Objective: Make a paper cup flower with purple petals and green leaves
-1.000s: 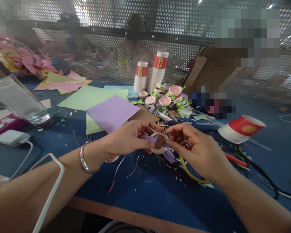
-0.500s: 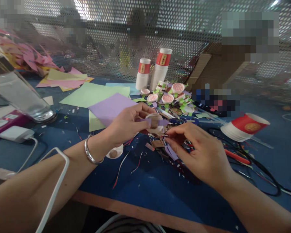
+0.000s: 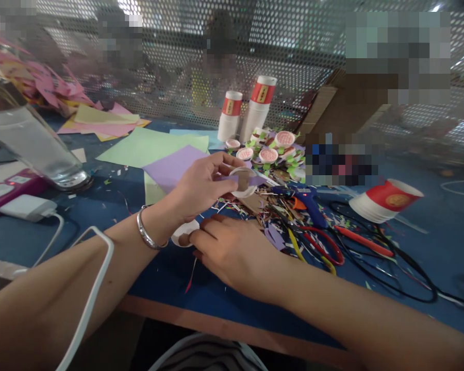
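Left hand (image 3: 203, 188) pinches a ring (image 3: 244, 181) with a purple strip above the scraps (image 3: 255, 205). Right hand (image 3: 232, 252), fingers loosely together, touches a white disc (image 3: 182, 235) on the counter (image 3: 224, 291). It seems to be fetching a piece, and lifting it needs a rim pinch.

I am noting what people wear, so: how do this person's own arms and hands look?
Both forearms are bare, with no sleeves in view. The left hand and the right hand wear no gloves. A thin silver bangle circles the left wrist; the right wrist carries nothing. A white cable loops in front of the left forearm.
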### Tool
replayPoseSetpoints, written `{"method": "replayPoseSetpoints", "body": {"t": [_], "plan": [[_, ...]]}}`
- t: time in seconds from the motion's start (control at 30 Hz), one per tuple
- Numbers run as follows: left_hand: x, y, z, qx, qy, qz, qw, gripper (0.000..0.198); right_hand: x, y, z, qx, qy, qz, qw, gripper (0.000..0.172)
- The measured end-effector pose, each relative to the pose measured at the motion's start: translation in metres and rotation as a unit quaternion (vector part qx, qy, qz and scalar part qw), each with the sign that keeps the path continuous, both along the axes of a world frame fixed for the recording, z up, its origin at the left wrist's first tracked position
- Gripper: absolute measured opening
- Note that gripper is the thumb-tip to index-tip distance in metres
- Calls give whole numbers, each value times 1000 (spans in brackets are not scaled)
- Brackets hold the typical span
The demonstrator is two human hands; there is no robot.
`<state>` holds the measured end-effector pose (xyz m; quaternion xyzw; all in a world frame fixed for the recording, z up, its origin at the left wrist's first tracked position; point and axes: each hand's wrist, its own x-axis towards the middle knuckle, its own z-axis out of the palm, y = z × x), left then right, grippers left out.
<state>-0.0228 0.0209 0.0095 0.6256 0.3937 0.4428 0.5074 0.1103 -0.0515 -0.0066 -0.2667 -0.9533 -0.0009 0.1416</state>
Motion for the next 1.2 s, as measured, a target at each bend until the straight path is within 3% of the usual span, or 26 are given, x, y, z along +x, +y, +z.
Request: {"method": "replayPoseSetpoints", "body": {"t": [0.23,0.33,0.4,0.47,0.57,0.6,0.7,0.83,1.03,1.2], "plan": [[-1,2,-2,21,12,-4,1000,34,-6,9,-12,-48,14,-5,999,16],[-1,3,-1,23,18,1,1000,34,-2,5,-2,-160,57,-11,985,11],[-1,2,0,22,12,6,1000,33,3,2,7,-289,135,-24,947,6],[0,2,1,18,-1,8,1000,32,11,2,14,-410,214,-71,884,9],[0,1,3,12,-10,15,1000,31,25,9,15,-492,258,-129,822,16],[1,0,3,6,-11,18,1000,31,30,12,14,-485,269,-161,816,14],[2,0,5,-11,-16,28,999,30,38,17,9,-351,256,-217,874,10],[2,1,4,-12,-36,40,999,28,39,17,1,-203,223,-221,927,13],[2,3,0,-7,-38,44,998,27,38,18,-8,-136,172,-217,951,28],[1,3,-1,7,-36,53,998,29,37,18,-9,-118,155,-215,957,24]]}}
